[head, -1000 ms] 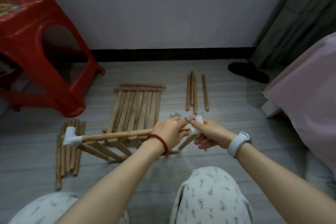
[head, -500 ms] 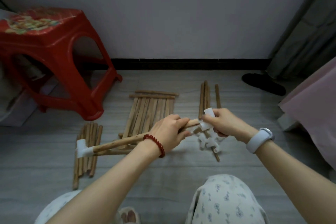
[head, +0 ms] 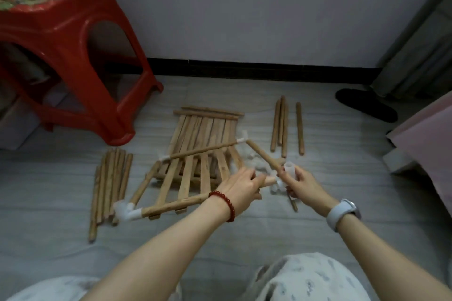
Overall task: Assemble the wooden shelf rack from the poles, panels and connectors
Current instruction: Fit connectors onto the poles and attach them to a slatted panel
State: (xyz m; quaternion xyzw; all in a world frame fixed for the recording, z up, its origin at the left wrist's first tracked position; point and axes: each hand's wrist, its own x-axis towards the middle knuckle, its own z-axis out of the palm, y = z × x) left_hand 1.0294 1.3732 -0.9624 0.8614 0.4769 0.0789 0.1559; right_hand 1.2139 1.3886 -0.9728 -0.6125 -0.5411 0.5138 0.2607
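Two bare hands work over a grey floor [head: 318, 239] on a partly built frame of round wooden poles and white plastic corner connectors. The left hand [head: 241, 187], with a red bead bracelet [head: 223, 201] on its wrist, curls round the near pole [head: 171, 205], which runs left to a white elbow connector [head: 127, 212]. The right hand [head: 299, 184], above a white wristband [head: 342, 212], pinches a white connector [head: 288, 170] at the end of a slanted pole [head: 263, 155]. A flat slatted wooden panel [head: 208, 129] lies on the floor beneath the frame. One bundle of loose poles [head: 110, 186] lies to its left, four more poles [head: 283, 127] to its right. A red plastic stool [head: 61, 56] stands far left.
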